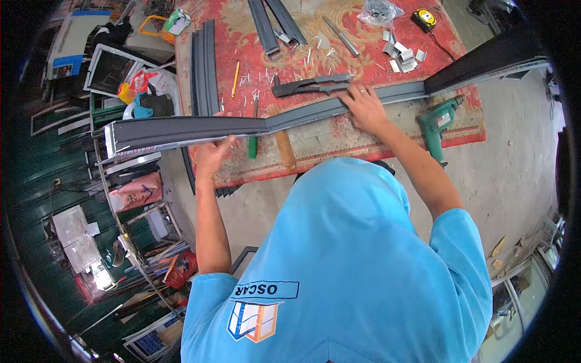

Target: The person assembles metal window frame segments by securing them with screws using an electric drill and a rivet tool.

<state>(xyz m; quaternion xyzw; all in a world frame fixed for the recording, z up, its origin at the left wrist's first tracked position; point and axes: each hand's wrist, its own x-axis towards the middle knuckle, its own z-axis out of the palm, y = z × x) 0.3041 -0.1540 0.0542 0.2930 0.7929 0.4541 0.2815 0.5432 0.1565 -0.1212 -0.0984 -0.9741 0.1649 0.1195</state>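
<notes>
A dark grey U-shaped frame of metal profiles (pixel 315 115) lies across the near part of the table, its two side pieces angling up and outward. My left hand (pixel 213 154) grips the left side piece, with the thumb along the near edge and fingers partly hidden behind it. My right hand (pixel 365 110) holds the middle piece, fingers bent over its far edge. Just beyond that hand lies a black hand riveter (pixel 311 85). A green-handled screwdriver (pixel 253 142) and a wooden handle (pixel 283 142) lie partly under the frame.
A green drill (pixel 434 124) lies at the table's right edge. Metal brackets (pixel 404 55), a yellow tape measure (pixel 423 19), a pencil (pixel 235 78) and scattered rivets lie on the red table cover (pixel 351 12). Grey profiles (pixel 206 60) stand at left, near a cluttered rack.
</notes>
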